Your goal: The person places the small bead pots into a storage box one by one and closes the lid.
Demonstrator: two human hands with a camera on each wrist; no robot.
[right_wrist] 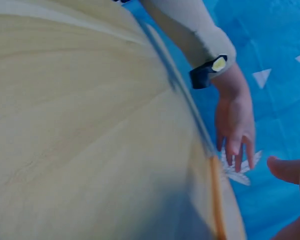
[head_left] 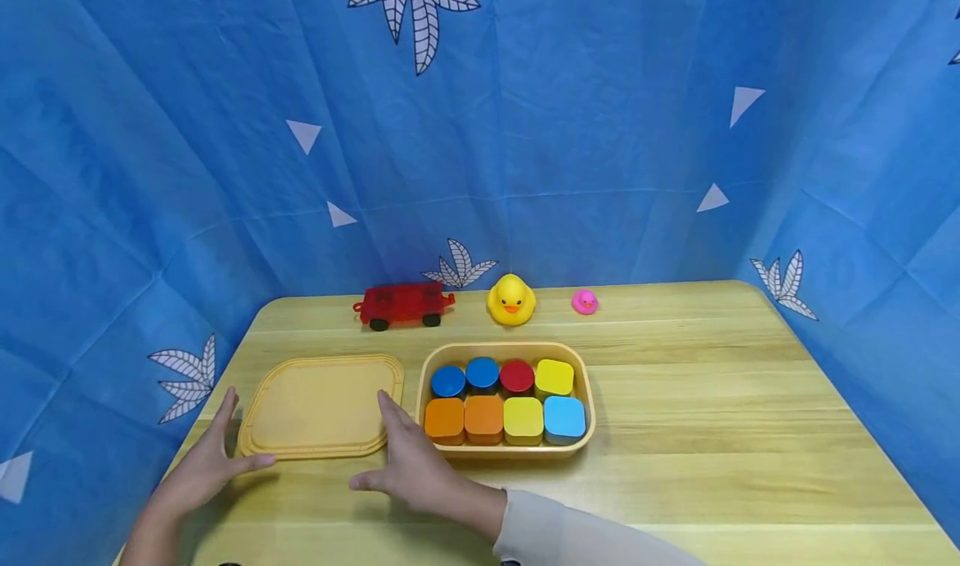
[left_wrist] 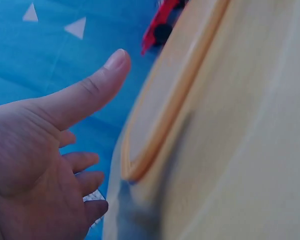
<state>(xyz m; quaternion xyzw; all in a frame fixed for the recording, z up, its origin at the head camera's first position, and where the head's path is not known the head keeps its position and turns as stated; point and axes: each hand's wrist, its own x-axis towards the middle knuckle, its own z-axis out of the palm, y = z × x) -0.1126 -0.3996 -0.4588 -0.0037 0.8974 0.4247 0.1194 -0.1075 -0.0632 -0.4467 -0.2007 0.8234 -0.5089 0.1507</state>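
Note:
A flat, pale orange lid with rounded corners lies on the left side of the table. My left hand is at its near left corner, thumb and fingers spread. In the left wrist view, the palm of the left hand faces the lid and holds nothing. At the near right corner of the lid is my right hand, fingers stretched out, thumb apart. Only part of the right hand shows at the edge of the right wrist view, with the left hand across from it.
Right of the lid stands an orange tub with several colourful round and square-topped pieces inside. A red toy wagon, a yellow rubber duck and a small pink duck line the table's back edge. Blue cloth hangs behind.

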